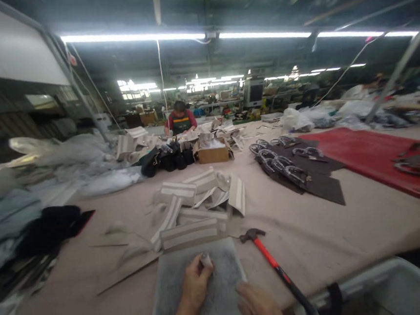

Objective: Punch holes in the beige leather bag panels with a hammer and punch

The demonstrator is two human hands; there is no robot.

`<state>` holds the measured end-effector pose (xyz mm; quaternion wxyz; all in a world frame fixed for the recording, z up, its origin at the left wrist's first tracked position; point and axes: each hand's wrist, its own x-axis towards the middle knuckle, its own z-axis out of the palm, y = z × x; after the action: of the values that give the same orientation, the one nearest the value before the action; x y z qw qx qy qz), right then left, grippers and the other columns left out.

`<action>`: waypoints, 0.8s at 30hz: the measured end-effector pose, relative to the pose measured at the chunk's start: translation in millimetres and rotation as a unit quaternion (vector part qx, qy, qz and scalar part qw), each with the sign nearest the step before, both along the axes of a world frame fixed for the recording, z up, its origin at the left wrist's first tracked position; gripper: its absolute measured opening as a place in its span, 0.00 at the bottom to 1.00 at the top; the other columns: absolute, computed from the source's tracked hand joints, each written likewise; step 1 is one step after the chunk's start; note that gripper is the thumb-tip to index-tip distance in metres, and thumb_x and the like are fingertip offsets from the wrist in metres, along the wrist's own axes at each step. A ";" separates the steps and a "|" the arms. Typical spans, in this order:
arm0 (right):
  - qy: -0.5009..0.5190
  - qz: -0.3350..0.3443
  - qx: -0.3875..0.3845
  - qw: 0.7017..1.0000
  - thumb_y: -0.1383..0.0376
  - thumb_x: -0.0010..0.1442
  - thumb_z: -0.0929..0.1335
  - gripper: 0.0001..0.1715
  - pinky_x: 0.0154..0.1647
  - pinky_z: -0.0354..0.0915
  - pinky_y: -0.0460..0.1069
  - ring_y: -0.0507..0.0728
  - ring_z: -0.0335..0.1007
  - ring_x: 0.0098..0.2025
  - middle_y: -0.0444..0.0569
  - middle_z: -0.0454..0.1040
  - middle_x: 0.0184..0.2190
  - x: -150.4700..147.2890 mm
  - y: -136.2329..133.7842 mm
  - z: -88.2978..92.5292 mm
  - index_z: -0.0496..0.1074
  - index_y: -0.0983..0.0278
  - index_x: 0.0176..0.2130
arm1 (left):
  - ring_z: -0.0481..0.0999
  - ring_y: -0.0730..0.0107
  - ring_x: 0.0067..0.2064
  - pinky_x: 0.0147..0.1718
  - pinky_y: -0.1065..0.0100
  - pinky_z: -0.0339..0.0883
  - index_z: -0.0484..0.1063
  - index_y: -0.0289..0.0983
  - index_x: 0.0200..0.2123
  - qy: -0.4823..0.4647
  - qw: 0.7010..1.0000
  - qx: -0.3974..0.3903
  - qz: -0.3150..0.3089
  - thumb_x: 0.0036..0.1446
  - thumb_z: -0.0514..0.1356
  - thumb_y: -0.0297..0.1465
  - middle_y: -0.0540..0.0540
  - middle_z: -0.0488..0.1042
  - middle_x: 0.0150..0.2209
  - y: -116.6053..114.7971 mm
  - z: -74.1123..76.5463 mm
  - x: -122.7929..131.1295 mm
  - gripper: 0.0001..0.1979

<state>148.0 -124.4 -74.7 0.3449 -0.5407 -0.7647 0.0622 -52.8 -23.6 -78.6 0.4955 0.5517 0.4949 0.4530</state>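
Observation:
Over a grey rectangular board [223, 266] lying on the table, my left hand [196, 282] is closed, with thumb and fingers pinched around a small whitish piece [205, 260]. What kind of piece it is cannot be made out. My right hand [258, 304] is at the board's lower right edge; its fingers are blurred and partly hidden, so whether it holds anything is unclear. To the right of the board lies a claw hammer [268, 253] with a red and black handle. Just beyond the board, several pale strips with white bands [189, 232] lie in a loose pile.
A cardboard box [213, 153] and black bundles [168, 158] stand farther back, before a seated person [180, 121]. Dark sheets [318, 182] bearing coiled pieces and a red sheet [364, 158] lie right. A grey bin [400, 278] is at lower right, plastic bags [105, 181] left.

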 end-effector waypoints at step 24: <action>-0.018 -0.292 -0.353 0.889 0.50 0.62 0.69 0.31 0.55 0.65 0.59 0.67 0.71 0.55 0.66 0.74 0.51 52.7 346.9 78.1 0.73 0.73 0.50 | 0.80 0.59 0.36 0.37 0.68 0.73 0.76 0.35 0.42 0.053 0.997 0.025 0.043 0.57 0.62 0.46 0.41 0.80 0.34 0.4 -20.8 13.2 0.20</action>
<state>200.7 222.5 3.4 0.1195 -0.8266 -0.5062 0.2148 -39.6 -23.2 -99.4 0.4352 0.5653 0.5323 0.4559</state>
